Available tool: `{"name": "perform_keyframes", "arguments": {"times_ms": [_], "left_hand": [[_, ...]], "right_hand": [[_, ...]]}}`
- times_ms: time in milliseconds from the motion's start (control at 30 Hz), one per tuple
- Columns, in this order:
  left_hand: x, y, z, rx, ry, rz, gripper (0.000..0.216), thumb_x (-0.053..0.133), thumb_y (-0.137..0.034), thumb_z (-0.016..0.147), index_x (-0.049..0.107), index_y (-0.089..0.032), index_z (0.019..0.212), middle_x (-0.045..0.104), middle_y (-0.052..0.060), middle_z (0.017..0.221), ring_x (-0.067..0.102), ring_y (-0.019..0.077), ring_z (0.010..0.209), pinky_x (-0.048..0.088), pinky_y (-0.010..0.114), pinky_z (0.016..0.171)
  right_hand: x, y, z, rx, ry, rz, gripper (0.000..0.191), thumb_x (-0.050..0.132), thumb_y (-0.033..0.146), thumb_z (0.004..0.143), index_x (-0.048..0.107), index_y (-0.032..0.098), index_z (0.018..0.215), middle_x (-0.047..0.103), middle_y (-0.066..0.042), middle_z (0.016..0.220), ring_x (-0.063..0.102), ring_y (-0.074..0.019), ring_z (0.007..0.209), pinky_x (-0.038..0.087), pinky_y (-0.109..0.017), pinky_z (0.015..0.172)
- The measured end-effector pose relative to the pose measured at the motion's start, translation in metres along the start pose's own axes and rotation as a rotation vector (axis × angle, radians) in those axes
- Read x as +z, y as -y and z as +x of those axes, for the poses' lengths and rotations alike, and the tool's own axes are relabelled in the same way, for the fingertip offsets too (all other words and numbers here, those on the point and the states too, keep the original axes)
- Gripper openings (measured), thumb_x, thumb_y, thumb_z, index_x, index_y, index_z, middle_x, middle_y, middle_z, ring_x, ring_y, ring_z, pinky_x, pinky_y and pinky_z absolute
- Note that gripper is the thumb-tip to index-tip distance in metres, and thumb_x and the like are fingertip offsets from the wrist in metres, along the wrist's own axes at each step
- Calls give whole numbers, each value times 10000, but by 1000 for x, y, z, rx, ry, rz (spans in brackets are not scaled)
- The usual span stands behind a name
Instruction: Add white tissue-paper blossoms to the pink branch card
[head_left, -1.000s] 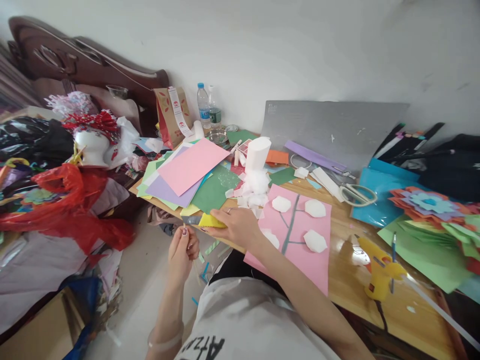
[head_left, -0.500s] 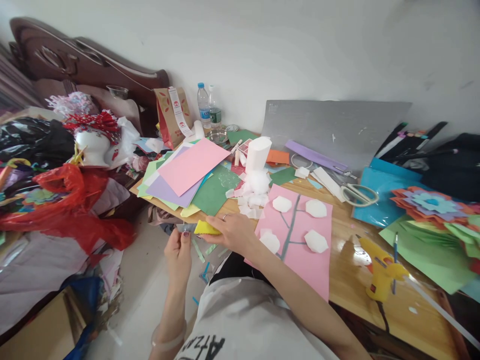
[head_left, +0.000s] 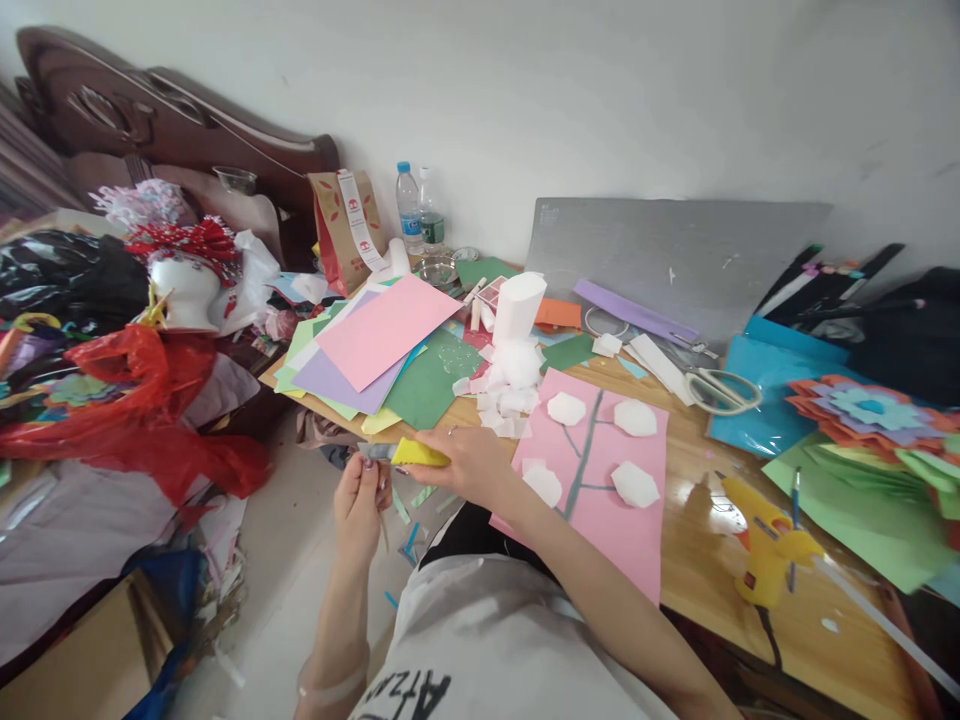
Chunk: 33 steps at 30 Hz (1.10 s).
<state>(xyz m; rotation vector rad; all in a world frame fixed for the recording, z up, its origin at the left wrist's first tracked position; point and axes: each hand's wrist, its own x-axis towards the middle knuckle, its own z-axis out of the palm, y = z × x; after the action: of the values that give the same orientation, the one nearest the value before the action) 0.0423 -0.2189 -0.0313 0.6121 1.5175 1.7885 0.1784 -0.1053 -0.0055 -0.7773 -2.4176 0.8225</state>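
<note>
1. The right hand (head_left: 469, 462) lies at the near edge of the wooden table (head_left: 705, 525), with its fingers curled shut around a yellow object (head_left: 420, 453). The object has a grey end that sticks out towards the left hand (what kind of tool it is I cannot tell).
2. The left hand (head_left: 358, 500) is off the table edge, just left of and below the right hand. Its fingertips are drawn together in a pinch right at that grey end. Whether they grip the end itself or some small scrap is too small to tell.
3. Just to the right of the right hand, touching its wrist, lies a pink sheet (head_left: 600, 520) with a grey branch and white shapes stuck on it.
4. Just beyond the right hand is a heap of white scraps (head_left: 506, 395), and behind the heap a white paper roll (head_left: 517, 305) stands upright.
5. Beyond both hands and to the left, a fanned stack of coloured sheets (head_left: 375, 350) overhangs the table corner, with a pink one on top.
6. Well to the right of the hands are scissors (head_left: 720, 390) on a blue sheet, and nearer the person a yellow glue gun (head_left: 765, 550).
7. Well to the left of the left hand, off the table, is a red plastic bag (head_left: 135, 400).
</note>
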Motion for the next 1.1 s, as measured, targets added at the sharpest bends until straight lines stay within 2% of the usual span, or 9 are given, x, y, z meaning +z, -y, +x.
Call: {"name": "perform_keyframes", "arguments": {"times_ms": [133,200,333,467,567,700,867,1000,1100], "left_hand": [[1,-2,-7,-57,67,29,437,684,-610,797,591,-183,806,312,-87,538,234,47,435,193,155,400],[4,-3,-12,-93,109,47,446,674,-621,801,578,-185,791,306,-86,535,230,51,437,184,159,399],[13,-4,-18,-148,170,28,455,666,-625,805,550,-186,774,298,-91,537,217,48,434,176,158,394],[19,-7,-21,-230,237,-56,467,689,-623,784,512,-191,760,254,-111,527,156,35,421,140,145,385],[22,-12,-24,-271,262,-127,460,695,-601,786,479,-198,743,222,-122,517,118,32,416,132,141,377],[23,-19,-24,-268,192,-164,433,710,-584,777,501,-205,804,258,-126,498,131,36,401,154,138,370],[21,-21,-17,-212,74,-114,482,745,-608,719,506,-195,794,404,-96,527,210,27,410,187,135,389],[18,-18,-15,-163,5,-40,495,740,-614,716,486,-192,761,353,-96,559,224,29,439,159,135,403],[15,-15,-18,-145,59,5,441,710,-583,764,511,-192,812,336,-91,607,207,29,460,146,144,420]], "right_hand": [[-7,12,9,301,47,558,463,691,567,776,678,210,1070,639,30,736,529,-108,616,361,-229,559],[-10,18,14,375,98,741,503,719,575,733,680,192,1057,587,47,664,476,-95,561,348,-231,529],[-4,25,17,324,197,986,402,694,573,744,638,176,767,521,56,543,383,-72,487,286,-235,482],[9,23,17,313,145,1049,434,673,591,737,504,205,633,408,80,467,289,-63,431,240,-236,439],[13,16,20,358,56,991,451,551,635,796,389,239,654,278,106,485,242,-71,431,258,-235,438],[7,-2,24,385,-40,790,450,407,650,871,332,251,676,251,97,523,248,-87,448,257,-243,455],[-2,-9,13,254,-25,375,343,562,463,819,418,219,626,420,54,557,396,-112,550,239,-258,549],[-3,-4,6,150,29,42,170,634,301,725,523,201,644,554,10,603,491,-147,633,178,-285,584],[-2,-3,5,115,64,-141,108,614,301,766,613,196,740,650,-39,683,554,-176,675,165,-296,585]]}}
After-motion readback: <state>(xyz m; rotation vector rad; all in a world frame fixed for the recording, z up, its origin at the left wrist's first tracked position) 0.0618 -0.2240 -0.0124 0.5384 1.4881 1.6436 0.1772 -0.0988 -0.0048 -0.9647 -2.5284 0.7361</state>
